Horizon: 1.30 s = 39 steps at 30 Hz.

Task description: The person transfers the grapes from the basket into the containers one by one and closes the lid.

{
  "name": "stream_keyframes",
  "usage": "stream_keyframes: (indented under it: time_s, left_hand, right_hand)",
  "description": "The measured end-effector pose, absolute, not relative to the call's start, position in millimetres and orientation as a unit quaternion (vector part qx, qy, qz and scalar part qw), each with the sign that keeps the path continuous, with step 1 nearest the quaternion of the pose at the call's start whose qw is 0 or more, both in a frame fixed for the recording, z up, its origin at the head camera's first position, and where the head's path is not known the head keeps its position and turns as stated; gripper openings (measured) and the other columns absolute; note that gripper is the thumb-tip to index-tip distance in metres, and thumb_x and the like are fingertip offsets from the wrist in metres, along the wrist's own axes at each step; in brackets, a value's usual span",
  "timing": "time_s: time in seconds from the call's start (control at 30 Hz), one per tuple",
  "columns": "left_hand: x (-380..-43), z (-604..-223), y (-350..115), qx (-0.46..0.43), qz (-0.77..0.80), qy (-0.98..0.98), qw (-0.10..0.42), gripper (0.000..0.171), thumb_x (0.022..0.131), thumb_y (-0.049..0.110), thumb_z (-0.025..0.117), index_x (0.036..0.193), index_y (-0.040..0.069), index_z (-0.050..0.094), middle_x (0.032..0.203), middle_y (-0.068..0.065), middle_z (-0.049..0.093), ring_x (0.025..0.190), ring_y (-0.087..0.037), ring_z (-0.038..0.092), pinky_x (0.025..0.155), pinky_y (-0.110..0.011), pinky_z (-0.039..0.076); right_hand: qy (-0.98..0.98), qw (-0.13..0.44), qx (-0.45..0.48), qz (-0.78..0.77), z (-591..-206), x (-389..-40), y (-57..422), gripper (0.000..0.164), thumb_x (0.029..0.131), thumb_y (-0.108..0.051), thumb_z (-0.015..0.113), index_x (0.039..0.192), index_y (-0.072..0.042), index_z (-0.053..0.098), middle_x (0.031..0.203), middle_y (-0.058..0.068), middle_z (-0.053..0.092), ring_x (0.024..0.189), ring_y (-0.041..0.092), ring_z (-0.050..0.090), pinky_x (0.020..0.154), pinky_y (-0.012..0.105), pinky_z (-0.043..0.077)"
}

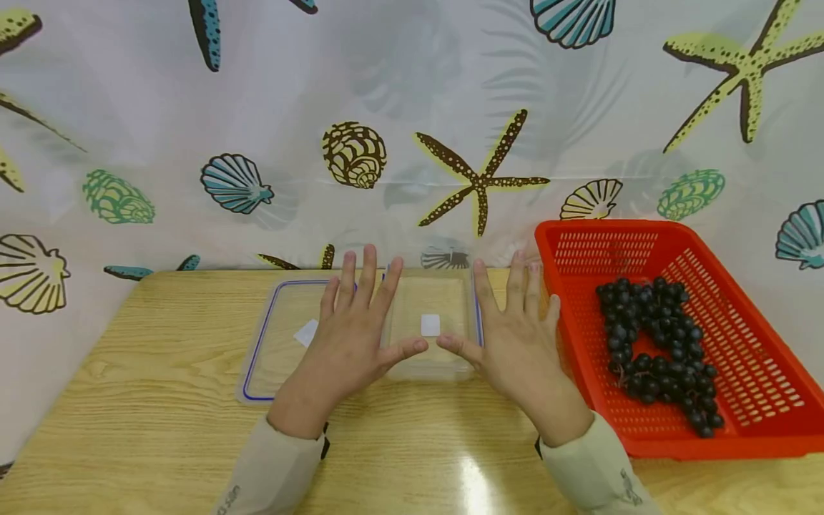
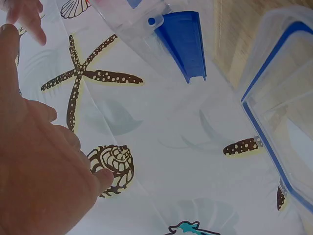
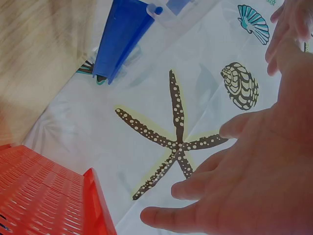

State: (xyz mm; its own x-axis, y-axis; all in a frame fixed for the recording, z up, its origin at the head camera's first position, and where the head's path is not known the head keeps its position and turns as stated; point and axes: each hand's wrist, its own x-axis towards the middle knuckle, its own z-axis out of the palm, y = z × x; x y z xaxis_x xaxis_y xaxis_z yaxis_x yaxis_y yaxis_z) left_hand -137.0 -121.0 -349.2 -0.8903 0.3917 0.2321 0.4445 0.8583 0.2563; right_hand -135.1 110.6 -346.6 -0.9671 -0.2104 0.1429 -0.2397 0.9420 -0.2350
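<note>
Both hands hover side by side, palms down and fingers spread, holding nothing. In the head view my left hand (image 1: 350, 332) overlaps a clear lid (image 1: 270, 357) with a blue seal and the left side of a clear plastic box (image 1: 428, 365). My right hand (image 1: 518, 332) hangs between that box and a red basket (image 1: 579, 400), its thumb over the box's right part. A white square label (image 1: 430, 325) shows on the box. Blue clips (image 2: 183, 44) on the box appear in the left wrist view, along with the lid's blue seal (image 2: 266, 142).
Several bunches of dark grapes (image 1: 656, 343) lie inside the red basket at the right of the wooden table (image 1: 161, 400). Behind the table hangs a white cloth (image 1: 290, 93) printed with shells and starfish. The lid lies at the box's left.
</note>
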Motion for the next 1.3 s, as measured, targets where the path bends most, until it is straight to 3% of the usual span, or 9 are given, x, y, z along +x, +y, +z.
stream_keyframes:
  time_s: [0.33,0.63,1.0,1.13,1.3]
  left_hand:
    - [-143.6,-358.5,-119.3,-0.219,-0.138,-0.963,0.075,0.111,0.091,0.067,0.060,0.163,0.020,-0.008,0.163,-0.011,-0.027,0.148,-0.033,-0.026,0.116,-0.063,0.000]
    - [-147.1,-374.5,-113.8,-0.224,-0.151,-0.961,0.058,0.111,0.090,0.071,0.054,0.163,0.014,-0.007,0.165,-0.018,-0.017,0.148,-0.035,-0.023,0.116,-0.065,0.003]
    - [-152.2,-386.9,-114.6,-0.199,-0.210,-0.957,-0.027,0.111,0.094,0.068,0.054,0.161,0.010,-0.014,0.163,-0.013,-0.025,0.149,-0.035,-0.022,0.116,-0.064,0.002]
    - [-154.2,-393.0,-113.8,-0.174,-0.248,-0.951,-0.060,0.113,0.093,0.070,0.055,0.160,0.012,-0.016,0.163,-0.014,-0.026,0.151,-0.035,-0.012,0.116,-0.065,0.009]
    - [-156.5,-396.6,-112.1,-0.147,-0.283,-0.945,-0.079,0.117,0.091,0.070,0.058,0.160,0.010,-0.014,0.164,-0.012,-0.024,0.149,-0.043,0.010,0.114,-0.064,0.019]
  right_hand:
    - [-0.985,0.064,0.113,0.113,-345.7,-134.7,111.5,0.109,0.086,-0.079,0.053,0.165,-0.022,0.005,0.162,0.025,-0.022,0.145,0.042,-0.027,0.108,0.076,0.001]
    - [-0.986,0.063,0.109,0.105,-349.6,-131.7,113.0,0.107,0.087,-0.077,0.055,0.164,-0.020,0.007,0.161,0.025,-0.023,0.146,0.043,-0.024,0.107,0.077,0.000]
    - [-0.988,0.065,0.092,0.103,-342.7,-130.5,108.8,0.105,0.089,-0.076,0.053,0.165,-0.020,0.007,0.162,0.024,-0.023,0.148,0.048,-0.016,0.107,0.078,0.002]
    - [-0.988,0.071,0.090,0.107,-337.0,-126.8,112.2,0.106,0.088,-0.076,0.053,0.165,-0.022,0.005,0.162,0.023,-0.023,0.148,0.047,-0.016,0.108,0.077,0.004]
    - [-0.985,0.072,0.088,0.127,-324.3,-117.6,116.6,0.107,0.087,-0.078,0.053,0.164,-0.027,-0.002,0.161,0.020,-0.027,0.148,0.043,-0.020,0.107,0.077,0.004]
